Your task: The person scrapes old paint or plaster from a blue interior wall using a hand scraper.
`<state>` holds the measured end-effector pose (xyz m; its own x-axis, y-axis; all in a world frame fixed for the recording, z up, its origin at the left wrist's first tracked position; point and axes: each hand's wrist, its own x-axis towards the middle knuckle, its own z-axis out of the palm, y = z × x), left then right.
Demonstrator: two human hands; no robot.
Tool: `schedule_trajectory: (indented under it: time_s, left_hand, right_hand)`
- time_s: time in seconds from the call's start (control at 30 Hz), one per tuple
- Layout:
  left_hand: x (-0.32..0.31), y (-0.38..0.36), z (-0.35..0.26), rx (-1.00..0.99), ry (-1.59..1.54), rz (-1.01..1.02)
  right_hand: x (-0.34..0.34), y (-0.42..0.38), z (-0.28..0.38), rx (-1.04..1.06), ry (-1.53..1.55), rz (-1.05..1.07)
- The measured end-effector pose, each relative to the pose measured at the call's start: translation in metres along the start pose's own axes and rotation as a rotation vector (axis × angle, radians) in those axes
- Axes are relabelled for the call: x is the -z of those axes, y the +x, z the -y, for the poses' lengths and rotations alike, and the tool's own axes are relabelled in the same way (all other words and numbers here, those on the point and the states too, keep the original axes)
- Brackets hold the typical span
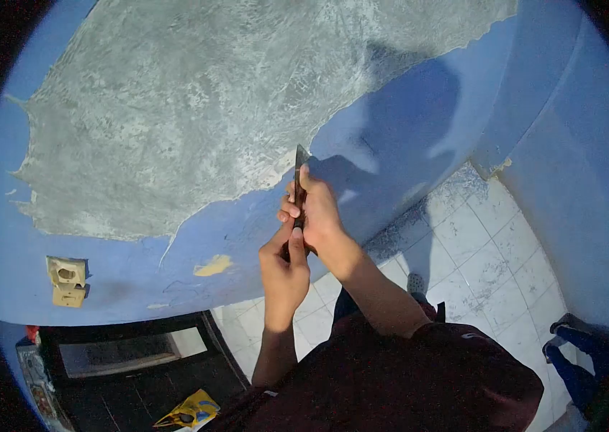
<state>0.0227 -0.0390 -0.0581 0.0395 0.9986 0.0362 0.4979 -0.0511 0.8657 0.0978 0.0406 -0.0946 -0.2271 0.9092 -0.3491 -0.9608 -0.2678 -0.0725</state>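
A narrow dark tool with a thin metal blade (300, 154) points upward, its tip at the ragged edge between the grey bare patch (175, 108) and the blue painted wall (412, 108). My right hand (317, 209) is closed round the tool's upper part, the thumb along it near the blade. Just below, my left hand (286, 273) grips the lower end of the tool between thumb and fingers. The two hands are close together. Part of the handle is hidden by the fingers.
A cream wall socket (67, 281) hangs at the left. Below it stands a dark cabinet (132, 389) bearing a yellow item (193, 408). Debris marks the white tiled floor (474, 248). At the lower right, a person's dark blue-clad legs (584, 360) show.
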Motion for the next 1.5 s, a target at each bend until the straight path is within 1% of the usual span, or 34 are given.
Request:
schedule_trajectory:
  time_s: [0.03, 0.1, 0.13, 0.2, 0.23, 0.3, 0.33, 0.37, 0.43, 0.47, 0.53, 0.57, 0.63, 0.67, 0.7, 0.77, 0.8, 0.83, 0.87, 0.9, 0.93, 0.97, 1.03, 1.07, 1.1, 1.17, 1.23, 1.27, 1.3, 1.33, 1.37, 1.43, 1.5]
  left_hand:
    - [-0.003, -0.001, 0.002, 0.003, 0.004, 0.0]
    - [-0.01, -0.004, 0.004, -0.005, -0.019, -0.068]
    - [-0.013, -0.005, 0.006, -0.001, -0.011, -0.063]
    - [-0.021, -0.005, 0.007, -0.123, 0.047, -0.137]
    - [-0.019, -0.004, 0.005, -0.113, 0.044, -0.135]
    - [-0.005, -0.001, -0.01, 0.061, -0.038, 0.004]
    - [-0.005, 0.0, -0.008, 0.072, -0.083, -0.015]
    - [-0.006, -0.001, -0.002, 0.074, -0.076, -0.021]
    - [-0.008, -0.002, 0.011, 0.075, -0.031, -0.111]
    - [-0.005, 0.001, 0.005, 0.069, -0.027, -0.108]
    - [0.002, 0.004, -0.012, 0.064, -0.021, -0.032]
    - [0.004, 0.004, -0.015, 0.071, -0.02, -0.039]
    - [0.009, 0.007, -0.02, 0.113, 0.101, -0.005]
    - [0.006, 0.006, -0.006, 0.033, 0.117, -0.026]
    - [-0.003, 0.003, -0.001, 0.023, 0.02, -0.112]
    - [-0.004, 0.005, -0.001, 0.017, -0.027, -0.12]
    - [-0.001, 0.008, -0.011, 0.019, -0.033, -0.118]
    - [0.006, 0.011, -0.025, 0.057, 0.05, 0.001]
    - [0.014, 0.012, -0.035, 0.1, 0.134, 0.107]
    - [0.017, 0.012, -0.037, 0.112, 0.133, 0.084]
    - [0.017, 0.013, -0.038, 0.047, 0.158, 0.072]
    - [0.017, 0.015, -0.039, -0.018, 0.18, 0.065]
    - [0.022, 0.019, -0.037, -0.044, 0.164, 0.04]
    - [0.027, 0.021, -0.032, -0.085, 0.238, 0.046]
    - [0.03, 0.023, -0.026, -0.129, 0.315, 0.053]
    - [0.035, 0.026, -0.018, -0.179, 0.286, 0.047]
    - [0.037, 0.025, -0.015, -0.139, 0.309, 0.073]
    - [0.036, 0.023, -0.009, -0.142, 0.306, 0.079]
    - [0.034, 0.019, -0.002, -0.109, 0.217, 0.054]
    - [0.033, 0.016, 0.003, -0.079, 0.13, 0.031]
    - [0.032, 0.015, 0.004, -0.089, 0.131, 0.046]
    - [0.029, 0.012, 0.007, -0.057, 0.023, 0.031]
    - [0.026, 0.011, 0.008, -0.047, 0.027, 0.036]
  right_hand:
    - [0.001, -0.001, 0.001, -0.003, 0.004, -0.001]
    - [0.004, -0.001, 0.002, -0.01, -0.03, 0.05]
    - [0.005, -0.001, 0.002, -0.011, -0.02, 0.047]
    - [0.01, -0.001, 0.006, -0.034, -0.005, 0.136]
    - [0.011, 0.0, 0.007, -0.037, -0.007, 0.126]
    - [0.006, 0.001, 0.004, -0.045, 0.089, 0.091]
    - [0.007, 0.003, 0.001, -0.051, 0.108, 0.099]
    - [0.008, 0.004, 0.0, -0.058, 0.112, 0.101]
    - [0.008, 0.005, -0.003, -0.03, 0.042, 0.119]
    - [0.004, 0.006, -0.003, -0.026, 0.047, 0.124]
    - [0.0, 0.004, -0.003, -0.012, 0.134, 0.082]
    - [-0.002, 0.002, -0.004, -0.022, 0.133, 0.08]
    - [-0.007, 0.002, -0.006, 0.01, 0.168, 0.065]
    - [-0.002, 0.005, -0.009, 0.017, 0.139, 0.096]
    - [-0.001, 0.004, -0.009, 0.018, 0.144, 0.106]
    - [0.0, 0.004, -0.005, 0.007, 0.105, 0.1]
    - [-0.005, 0.002, -0.002, -0.005, 0.134, 0.063]
    - [-0.006, -0.001, 0.002, -0.017, 0.126, 0.055]
    - [-0.007, -0.003, 0.005, -0.032, 0.183, 0.045]
    - [-0.01, -0.004, 0.005, -0.047, 0.24, 0.038]
    - [-0.014, -0.005, 0.002, 0.002, 0.228, 0.046]
    - [-0.014, -0.003, -0.001, -0.009, 0.215, 0.044]
    - [-0.012, 0.003, -0.009, 0.108, 0.25, 0.122]
    - [-0.009, 0.007, -0.013, 0.128, 0.282, 0.172]
    - [-0.006, 0.011, -0.016, 0.128, 0.275, 0.178]
    - [-0.005, 0.015, -0.021, 0.184, 0.351, 0.251]
    - [-0.007, 0.013, -0.023, 0.196, 0.342, 0.229]
    - [-0.006, 0.012, -0.023, 0.215, 0.259, 0.203]
    - [-0.004, 0.012, -0.023, 0.234, 0.177, 0.177]
    - [-0.004, 0.011, -0.025, 0.247, 0.182, 0.178]
    - [-0.005, 0.01, -0.026, 0.23, 0.172, 0.155]
    - [-0.003, 0.01, -0.027, 0.225, 0.164, 0.123]
    - [-0.005, 0.007, -0.024, 0.188, 0.106, 0.118]
